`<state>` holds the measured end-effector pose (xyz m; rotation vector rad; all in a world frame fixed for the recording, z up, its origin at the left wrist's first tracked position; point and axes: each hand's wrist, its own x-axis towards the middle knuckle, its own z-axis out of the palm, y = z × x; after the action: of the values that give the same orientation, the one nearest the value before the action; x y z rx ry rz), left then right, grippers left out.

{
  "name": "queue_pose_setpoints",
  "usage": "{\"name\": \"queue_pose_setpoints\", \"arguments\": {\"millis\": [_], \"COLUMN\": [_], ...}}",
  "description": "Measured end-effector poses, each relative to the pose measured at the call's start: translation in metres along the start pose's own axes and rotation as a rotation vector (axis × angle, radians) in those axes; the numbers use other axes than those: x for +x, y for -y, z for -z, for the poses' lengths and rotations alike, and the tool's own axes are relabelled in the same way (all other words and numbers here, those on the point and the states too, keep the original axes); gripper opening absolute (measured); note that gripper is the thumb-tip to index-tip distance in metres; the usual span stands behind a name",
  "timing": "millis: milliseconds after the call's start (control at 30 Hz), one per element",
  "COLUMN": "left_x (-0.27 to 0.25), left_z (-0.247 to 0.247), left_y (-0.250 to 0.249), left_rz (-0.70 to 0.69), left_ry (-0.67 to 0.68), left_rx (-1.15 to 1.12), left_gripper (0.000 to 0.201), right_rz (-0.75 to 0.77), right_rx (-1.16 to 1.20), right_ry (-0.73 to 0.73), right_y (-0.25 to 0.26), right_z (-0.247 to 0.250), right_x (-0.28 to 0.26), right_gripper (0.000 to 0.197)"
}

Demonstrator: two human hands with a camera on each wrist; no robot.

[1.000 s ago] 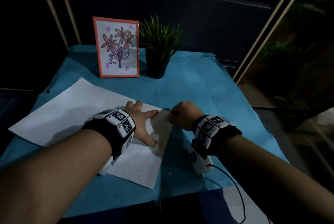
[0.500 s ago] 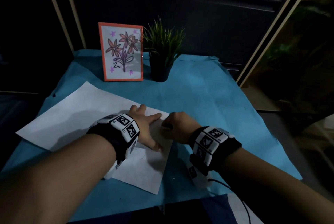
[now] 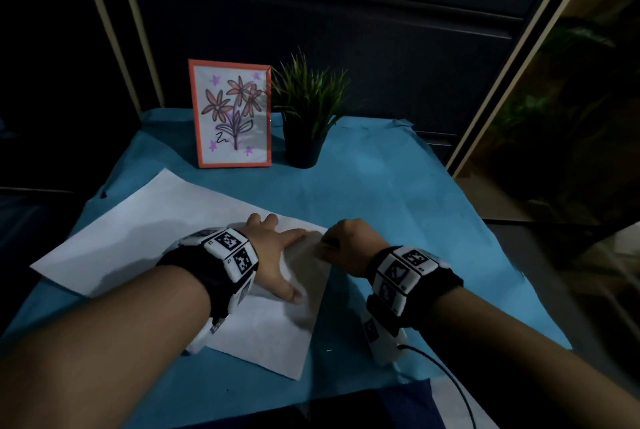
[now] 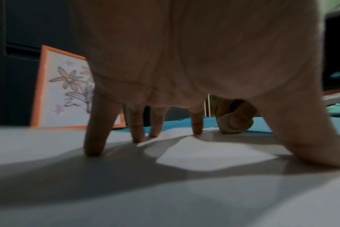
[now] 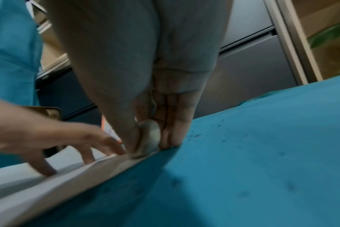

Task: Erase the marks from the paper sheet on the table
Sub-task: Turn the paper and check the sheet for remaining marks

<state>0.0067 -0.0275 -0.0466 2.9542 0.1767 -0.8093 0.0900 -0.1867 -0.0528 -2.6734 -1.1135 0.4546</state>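
Note:
A white paper sheet [image 3: 145, 238] lies slanted on the blue table cover [image 3: 398, 193]. My left hand [image 3: 277, 252] lies on its right part with fingers spread and straight, fingertips [image 4: 93, 149] pressing the paper [image 4: 204, 153] flat. My right hand [image 3: 349, 241] pinches a small worn eraser [image 5: 148, 138] between thumb and fingers and holds it down on the sheet's right edge [image 5: 99, 172], just beyond the left index finger. From the left wrist view the eraser [image 4: 235, 122] shows past the fingers. No marks can be made out on the paper near the hands.
A framed flower drawing [image 3: 232, 115] with an orange border and a small potted plant [image 3: 306, 117] stand at the table's back edge. Dark specks [image 5: 196, 136] lie on the cover right of the sheet. A black cable [image 3: 446, 380] runs from my right wrist.
The right hand with the eraser has slid left, closer to the left hand, along the paper's right edge. The left hand has stayed pressed on the sheet.

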Motion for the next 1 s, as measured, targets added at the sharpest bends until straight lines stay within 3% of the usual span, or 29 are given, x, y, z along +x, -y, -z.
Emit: {"name": "queue_pose_setpoints", "arguments": {"millis": [100,267,400,467,633,733,867,1000], "left_x": [-0.005,-0.005,-0.007,-0.005,-0.003,-0.004,-0.005,-0.007], "left_z": [-0.005,-0.009,-0.004,-0.003,-0.004,-0.004,-0.003,-0.006], "left_y": [0.009,0.004,0.004,0.003,0.003,0.003,0.002,0.003], "left_rz": [-0.017,0.003,0.008,0.015,0.013,0.016,0.016,-0.013], "left_ry": [0.010,0.040,0.060,0.074,0.091,0.090,0.077,0.023], "left_rx": [-0.028,-0.036,-0.014,0.001,-0.006,-0.010,-0.010,-0.039], "left_gripper": [0.111,0.118,0.119,0.120,0.121,0.120,0.122,0.119], "right_rz": [-0.013,0.078,0.016,0.056,0.078,-0.005,-0.071,-0.007], "right_rx": [0.014,-0.062,-0.042,0.019,-0.041,0.003,0.040,0.079], "right_ry": [-0.032,0.053,-0.041,-0.051,0.104,0.031,-0.051,-0.024], "right_y": [-0.001,0.005,-0.004,0.001,0.011,-0.005,-0.012,0.001], "right_z": [-0.001,-0.009,0.003,0.004,-0.011,-0.007,0.001,-0.006], "right_x": [0.003,-0.009,-0.005,-0.010,-0.017,-0.003,0.008,-0.008], "right_gripper": [0.024,0.027,0.025,0.024,0.023,0.015,0.032,0.016]}}
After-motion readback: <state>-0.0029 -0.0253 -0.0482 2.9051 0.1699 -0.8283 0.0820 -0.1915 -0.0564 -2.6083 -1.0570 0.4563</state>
